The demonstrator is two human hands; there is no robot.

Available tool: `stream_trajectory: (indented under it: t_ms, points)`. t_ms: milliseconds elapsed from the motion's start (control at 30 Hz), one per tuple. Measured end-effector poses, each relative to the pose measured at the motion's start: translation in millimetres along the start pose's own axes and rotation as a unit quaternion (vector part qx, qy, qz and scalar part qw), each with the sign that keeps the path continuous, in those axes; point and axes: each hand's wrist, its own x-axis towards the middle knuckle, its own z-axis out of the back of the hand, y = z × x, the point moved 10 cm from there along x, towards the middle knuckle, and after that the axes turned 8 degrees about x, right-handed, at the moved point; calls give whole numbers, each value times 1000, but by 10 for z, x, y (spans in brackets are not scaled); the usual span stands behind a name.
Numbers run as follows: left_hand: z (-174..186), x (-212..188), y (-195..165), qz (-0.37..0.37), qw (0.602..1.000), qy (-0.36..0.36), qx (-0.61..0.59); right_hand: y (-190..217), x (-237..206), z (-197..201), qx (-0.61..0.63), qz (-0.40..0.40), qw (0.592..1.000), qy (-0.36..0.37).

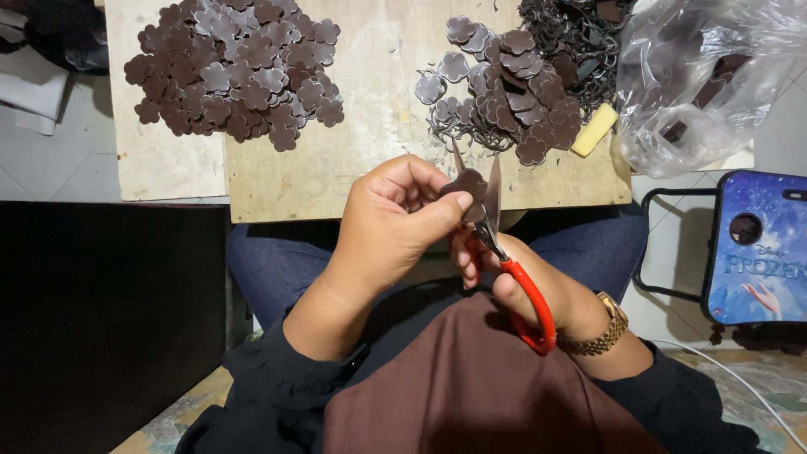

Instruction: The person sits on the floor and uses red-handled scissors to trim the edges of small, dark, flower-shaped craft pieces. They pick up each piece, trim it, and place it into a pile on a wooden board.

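Centrally, just above the middle of the frame, a small dark brown flower-shaped piece (467, 182) is pinched between the thumb and curled fingers of the left hand (391, 223); it sits right against the blades of a pair of scissors (494, 231), whose blades stand parted in a narrow V, pointing toward the top of the frame; the red handles loop down toward the lower right, where the right hand (538, 290) is closed around them, partly hidden behind the left hand; a gold-coloured watch (601, 332) circles the right wrist; both wrists emerge from dark sleeves, above a brown cloth (454, 395) across the lap at the bottom centre.

Beyond the hands, a pale wooden board (370, 126) spans the upper middle of the frame; on its upper left lies a heap of cut flower pieces (235, 71) in the same brown; on its upper right lies a second, looser pile (513, 84) of such pieces mixed with tangled offcut strips; a small yellow block (594, 130) rests just beside that pile, at the board's right edge; further right, a crumpled clear plastic bag (706, 76) holds dark scraps; below it, at the right edge of the frame, stands a blue stool (752, 248) with a black frame.
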Motion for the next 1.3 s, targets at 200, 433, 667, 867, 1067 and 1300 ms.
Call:
stream_trajectory:
  t_ms: [200,433,667,867,1067,1300]
  points:
    - [26,-17,-9,-15,999,-20,28,-103,-54,65,13,-23,1000,-12]
    - [-34,-2,10,-7,1000,15,-18,-100,-48,62,7,-14,1000,-16]
    - [-193,-36,53,60,990,64,-110,16,-35,-76,44,-10,999,10]
    - [-117,-11,109,58,994,40,-87,-8,-55,-11,30,-15,999,-2]
    - [-111,-4,158,49,995,37,-74,-135,-42,40,50,-24,998,-34]
    - [-231,-40,167,90,989,50,-104,52,-19,-50,15,13,1000,-16]
